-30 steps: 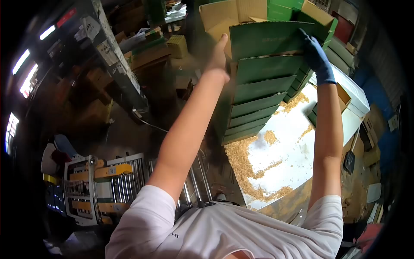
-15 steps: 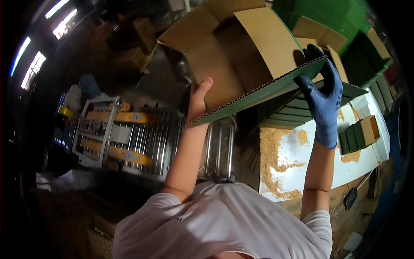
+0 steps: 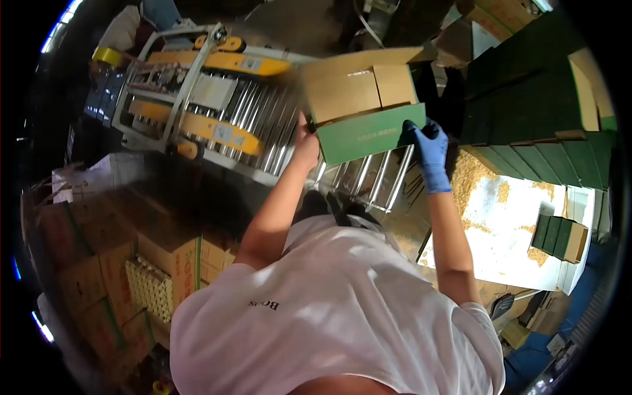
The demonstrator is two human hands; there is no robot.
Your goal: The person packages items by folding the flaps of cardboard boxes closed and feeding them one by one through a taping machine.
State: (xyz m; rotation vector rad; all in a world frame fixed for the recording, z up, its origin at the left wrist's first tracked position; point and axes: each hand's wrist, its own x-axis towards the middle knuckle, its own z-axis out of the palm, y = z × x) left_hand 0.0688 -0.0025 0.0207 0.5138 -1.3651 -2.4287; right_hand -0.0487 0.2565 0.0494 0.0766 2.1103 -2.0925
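A green and brown cardboard box (image 3: 365, 135) is held in front of me, over the near end of the roller conveyor (image 3: 266, 131). Its brown inner flaps lie across the top, while the green printed flap faces me. My left hand (image 3: 305, 149), bare, grips the box's left side; part of its fingers is hidden behind the cardboard. On the right edge of the green flap, my right hand (image 3: 431, 153) in a blue glove with dark fingertips is closed around the corner.
Yellow side belts (image 3: 227, 131) and a metal frame stand on the conveyor at left. To the right, a white tabletop (image 3: 487, 253) carries scattered brown grains and small green boxes (image 3: 559, 238). Stacked cartons (image 3: 178, 260) with an egg tray (image 3: 149, 288) stand lower left; large green boxes (image 3: 526, 99) upper right.
My view has turned toward the conveyor. Both hands have carried the box from over the floor by the table to the conveyor's end, and it now sits lower and more level.
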